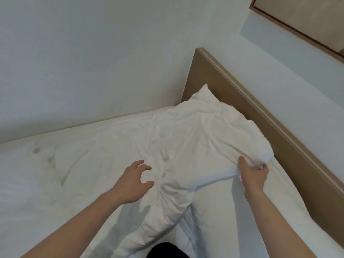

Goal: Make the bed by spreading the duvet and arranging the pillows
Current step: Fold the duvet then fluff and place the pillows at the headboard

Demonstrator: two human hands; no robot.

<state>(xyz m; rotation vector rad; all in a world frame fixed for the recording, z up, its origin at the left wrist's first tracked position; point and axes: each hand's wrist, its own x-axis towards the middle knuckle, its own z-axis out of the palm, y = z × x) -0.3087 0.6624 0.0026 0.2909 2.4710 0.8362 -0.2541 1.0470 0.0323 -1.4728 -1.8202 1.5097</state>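
A crumpled white duvet [115,161] covers the bed, bunched in a ridge down the middle. A white pillow [210,131] lies near the bed's far corner, its top leaning on the headboard. My right hand [253,175] grips the pillow's near right corner, thumb on top and fingers curled under the fabric. My left hand [135,181] hovers just above the duvet left of the pillow, fingers spread and half curled, holding nothing.
A tan wooden headboard [260,116] runs along the right side. White walls [93,62] close the bed in at the back and left. A framed picture [307,21] hangs at the top right. Bare white sheet [275,192] shows beside the headboard.
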